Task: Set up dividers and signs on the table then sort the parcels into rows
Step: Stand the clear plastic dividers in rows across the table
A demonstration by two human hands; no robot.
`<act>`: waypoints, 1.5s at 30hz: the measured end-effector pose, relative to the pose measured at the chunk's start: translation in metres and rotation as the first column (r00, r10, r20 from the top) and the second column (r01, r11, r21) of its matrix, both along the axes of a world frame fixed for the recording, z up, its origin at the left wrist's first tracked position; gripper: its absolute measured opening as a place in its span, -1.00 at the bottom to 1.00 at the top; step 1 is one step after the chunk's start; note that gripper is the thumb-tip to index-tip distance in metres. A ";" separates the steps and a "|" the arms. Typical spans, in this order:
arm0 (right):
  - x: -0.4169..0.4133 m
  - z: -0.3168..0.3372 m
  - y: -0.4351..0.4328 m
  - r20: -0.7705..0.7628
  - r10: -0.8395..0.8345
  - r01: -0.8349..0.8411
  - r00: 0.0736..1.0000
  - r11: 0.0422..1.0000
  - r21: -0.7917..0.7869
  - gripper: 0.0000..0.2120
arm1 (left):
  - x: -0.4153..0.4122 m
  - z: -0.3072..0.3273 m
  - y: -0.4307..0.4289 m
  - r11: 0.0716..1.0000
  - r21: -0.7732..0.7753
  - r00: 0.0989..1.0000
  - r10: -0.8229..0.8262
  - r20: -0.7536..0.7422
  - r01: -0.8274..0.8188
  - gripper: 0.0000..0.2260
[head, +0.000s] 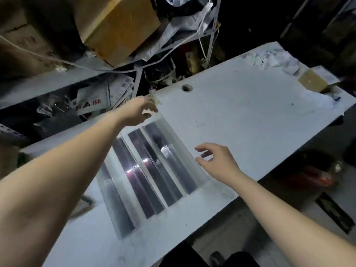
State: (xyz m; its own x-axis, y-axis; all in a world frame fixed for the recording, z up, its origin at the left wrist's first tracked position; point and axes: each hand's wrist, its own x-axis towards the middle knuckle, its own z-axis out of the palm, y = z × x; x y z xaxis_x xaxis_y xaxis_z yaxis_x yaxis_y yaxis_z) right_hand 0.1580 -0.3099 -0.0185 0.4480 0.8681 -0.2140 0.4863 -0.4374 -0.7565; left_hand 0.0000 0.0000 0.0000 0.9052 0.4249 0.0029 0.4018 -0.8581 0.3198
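Observation:
Several clear acrylic dividers (146, 170) lie side by side on the white table (240, 116), running from the near left to the far edge. My left hand (137, 112) reaches over their far ends, fingers loosely curled, and whether it pinches the rightmost divider's tip is unclear. My right hand (215, 160) hovers at the right side of the rightmost divider, fingers spread and relaxed, holding nothing. No signs or parcels lie on the table near the dividers.
A cable hole (187, 88) sits near the table's far edge. Crumpled paper (273, 59) and a small cardboard box (312, 82) lie at the far right corner. Behind the table, shelves hold a large cardboard box (117, 27), cables and printed mail (100, 97).

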 end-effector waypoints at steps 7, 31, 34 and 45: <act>0.004 -0.018 -0.005 -0.049 -0.084 0.080 0.995 0.993 -0.091 -0.77 | 0.026 -0.021 0.021 0.998 -0.027 0.998 -0.052 -0.031 0.051 -0.79; 0.005 -0.024 -0.002 0.130 -0.019 0.060 0.991 0.946 -0.319 -0.87 | 0.013 -0.029 0.042 0.988 -0.153 0.992 -0.041 -0.120 0.023 -0.91; 0.002 -0.032 -0.011 0.055 -0.132 0.141 0.990 0.959 -0.246 -0.91 | 0.011 -0.033 0.043 0.984 -0.175 0.995 -0.035 -0.093 0.018 -0.92; 0.014 -0.032 -0.016 0.022 -0.205 0.206 0.979 0.971 -0.125 -0.92 | 0.012 -0.033 0.036 0.968 -0.251 0.999 -0.026 -0.044 0.014 -0.88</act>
State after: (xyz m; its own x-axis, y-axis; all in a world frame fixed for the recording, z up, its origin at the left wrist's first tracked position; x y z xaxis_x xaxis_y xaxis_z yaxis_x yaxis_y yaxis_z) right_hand 0.1717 -0.3256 -0.0506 0.6164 0.7235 -0.3109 0.3824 -0.6201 -0.6850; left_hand 0.0118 0.0362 -0.0327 0.9101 0.3885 -0.1439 0.4050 -0.7608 0.5071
